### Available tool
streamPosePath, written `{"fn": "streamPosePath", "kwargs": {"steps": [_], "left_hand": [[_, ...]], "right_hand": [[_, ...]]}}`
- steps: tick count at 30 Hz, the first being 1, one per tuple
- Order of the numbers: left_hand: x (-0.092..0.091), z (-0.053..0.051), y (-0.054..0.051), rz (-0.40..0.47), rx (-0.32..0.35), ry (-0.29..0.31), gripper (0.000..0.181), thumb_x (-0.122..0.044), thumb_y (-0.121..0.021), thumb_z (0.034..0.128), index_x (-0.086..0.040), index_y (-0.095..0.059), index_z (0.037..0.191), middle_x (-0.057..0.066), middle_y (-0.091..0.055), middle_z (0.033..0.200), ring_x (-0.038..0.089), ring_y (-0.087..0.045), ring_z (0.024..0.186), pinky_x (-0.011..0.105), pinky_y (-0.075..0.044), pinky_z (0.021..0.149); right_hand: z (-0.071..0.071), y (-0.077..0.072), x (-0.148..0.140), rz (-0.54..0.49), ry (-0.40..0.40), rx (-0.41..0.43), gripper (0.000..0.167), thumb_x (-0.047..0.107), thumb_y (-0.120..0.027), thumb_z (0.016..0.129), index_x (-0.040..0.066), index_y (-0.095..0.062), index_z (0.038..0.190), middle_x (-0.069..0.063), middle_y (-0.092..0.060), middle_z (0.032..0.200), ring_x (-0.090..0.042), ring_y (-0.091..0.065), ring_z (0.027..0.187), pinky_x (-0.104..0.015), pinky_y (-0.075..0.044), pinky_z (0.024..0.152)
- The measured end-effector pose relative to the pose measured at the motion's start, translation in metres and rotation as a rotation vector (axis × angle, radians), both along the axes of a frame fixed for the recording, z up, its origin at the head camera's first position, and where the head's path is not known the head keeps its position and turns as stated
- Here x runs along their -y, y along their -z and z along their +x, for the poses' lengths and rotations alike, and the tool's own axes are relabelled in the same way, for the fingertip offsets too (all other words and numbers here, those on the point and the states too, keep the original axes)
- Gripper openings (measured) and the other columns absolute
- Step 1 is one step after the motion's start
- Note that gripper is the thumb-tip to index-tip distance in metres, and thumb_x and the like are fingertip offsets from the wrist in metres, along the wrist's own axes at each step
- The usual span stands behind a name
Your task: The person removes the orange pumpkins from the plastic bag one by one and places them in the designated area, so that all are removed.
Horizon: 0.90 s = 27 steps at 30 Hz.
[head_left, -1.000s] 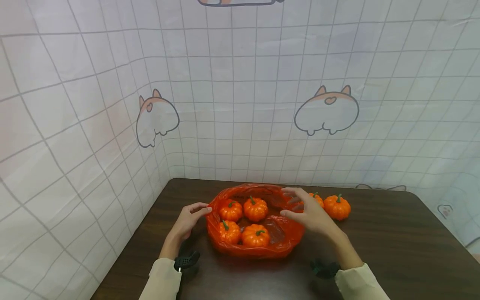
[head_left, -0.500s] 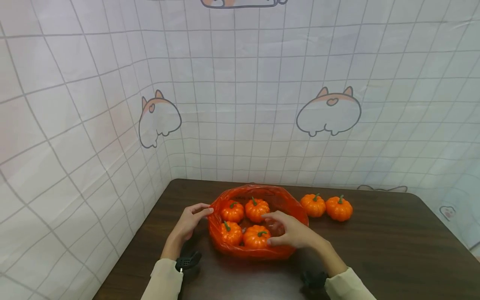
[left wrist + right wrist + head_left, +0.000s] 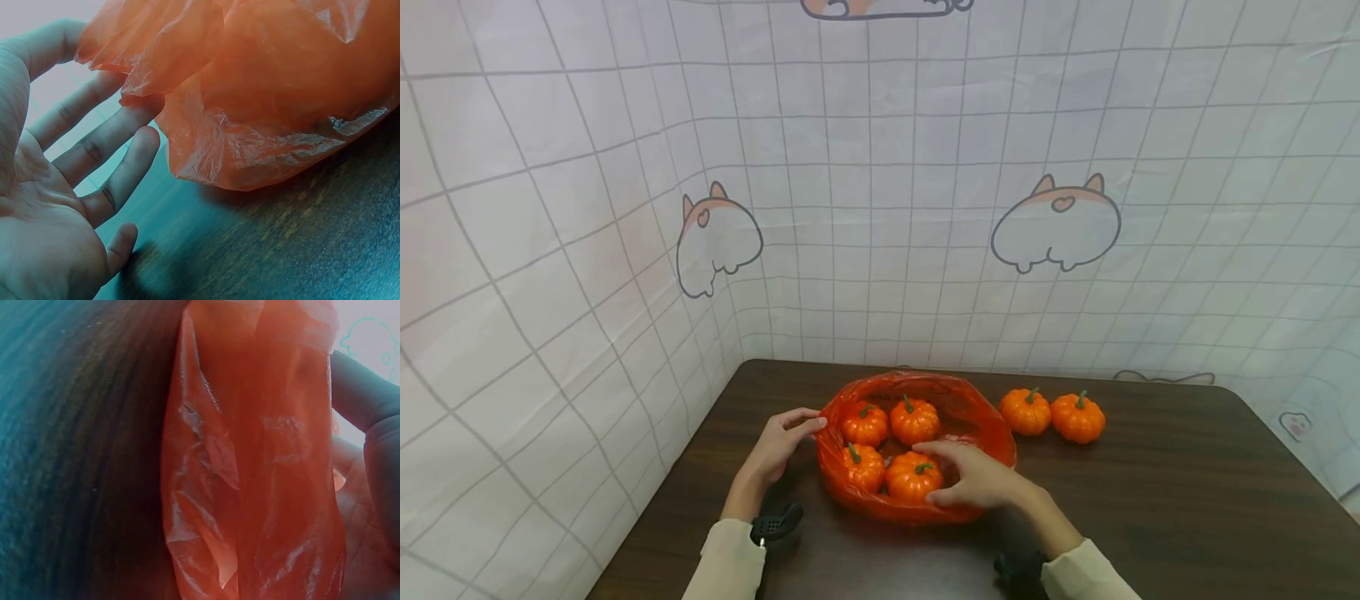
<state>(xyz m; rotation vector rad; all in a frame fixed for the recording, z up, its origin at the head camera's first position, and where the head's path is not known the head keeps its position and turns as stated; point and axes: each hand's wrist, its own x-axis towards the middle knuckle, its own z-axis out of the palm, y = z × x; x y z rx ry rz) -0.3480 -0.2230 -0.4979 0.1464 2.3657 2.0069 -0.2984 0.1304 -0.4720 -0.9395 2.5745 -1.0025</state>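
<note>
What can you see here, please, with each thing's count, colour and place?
plastic bag: 1, red-orange, on the table
pumpkins: 4, orange, inside the bag
loose pumpkins: 2, orange, right of the bag
table: 1, dark brown, under the bag
backdrop: 1, white, grey grid and animal prints, behind the table
wrist devices: 2, black, one at each wrist
sleeves: 2, cream, forearms
left hand: 1, bare, at bag's left rim
right hand: 1, bare, over the bag

This looks to me like a screened-off corner: white grid-printed sheeting (image 3: 880,292), wrinkled and bearing cartoon animal rumps (image 3: 1056,223), hangs close along the far and left edges of a dark wood-grain desk (image 3: 1165,492). I can't tell what room lies beyond.
</note>
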Motion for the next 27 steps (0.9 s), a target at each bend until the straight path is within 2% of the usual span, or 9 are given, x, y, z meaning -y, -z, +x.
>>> {"fn": "streamPosePath", "kwargs": {"steps": [5,10,13,20,27], "left_hand": [[-0.0004,0.0009,0.0001,0.012,0.002,0.009,0.033,-0.028,-0.071,0.0962,-0.002,-0.073,0.116,0.003,-0.075,0.102,0.022,-0.063,0.100,0.049,-0.043,0.107],[0.0000,0.0004,0.0003,0.017,-0.004,0.021,0.035,-0.027,-0.071,0.0964,0.001,-0.071,0.117,0.002,-0.075,0.100,0.021,-0.064,0.098,0.048,-0.043,0.107],[0.0005,0.0005,0.0007,0.017,-0.006,0.022,0.035,-0.027,-0.071,0.0966,0.001,-0.071,0.117,0.002,-0.075,0.100,0.021,-0.064,0.098,0.048,-0.043,0.106],[0.0005,0.0006,0.0014,0.008,-0.002,0.019,0.031,-0.027,-0.071,0.0961,-0.002,-0.073,0.114,0.001,-0.074,0.100,0.021,-0.064,0.096,0.047,-0.044,0.105],[-0.0005,0.0016,-0.0003,-0.004,-0.002,0.022,0.034,-0.028,-0.070,0.0966,-0.001,-0.072,0.116,0.002,-0.074,0.101,0.020,-0.064,0.096,0.050,-0.043,0.106]], "right_hand": [[0.0006,0.0021,0.0004,-0.006,0.014,0.046,0.074,0.036,-0.079,0.088,0.014,-0.048,0.152,-0.012,-0.054,0.148,-0.029,-0.053,0.131,-0.057,-0.042,0.109],[-0.0006,0.0036,0.0003,-0.018,0.011,0.056,0.074,0.036,-0.078,0.089,0.013,-0.048,0.152,-0.015,-0.051,0.152,-0.034,-0.049,0.137,-0.061,-0.039,0.112],[-0.0012,0.0045,0.0007,-0.026,0.002,0.046,0.074,0.036,-0.079,0.088,0.012,-0.049,0.151,-0.013,-0.052,0.150,-0.031,-0.051,0.134,-0.056,-0.041,0.110],[-0.0017,0.0079,-0.0001,-0.063,-0.020,0.041,0.073,0.032,-0.081,0.088,0.009,-0.049,0.149,-0.011,-0.056,0.141,-0.020,-0.059,0.114,-0.036,-0.050,0.097],[-0.0026,0.0081,-0.0002,-0.035,0.011,0.015,0.076,0.038,-0.082,0.084,0.013,-0.051,0.149,-0.005,-0.056,0.131,-0.017,-0.058,0.111,-0.032,-0.049,0.092]]}}
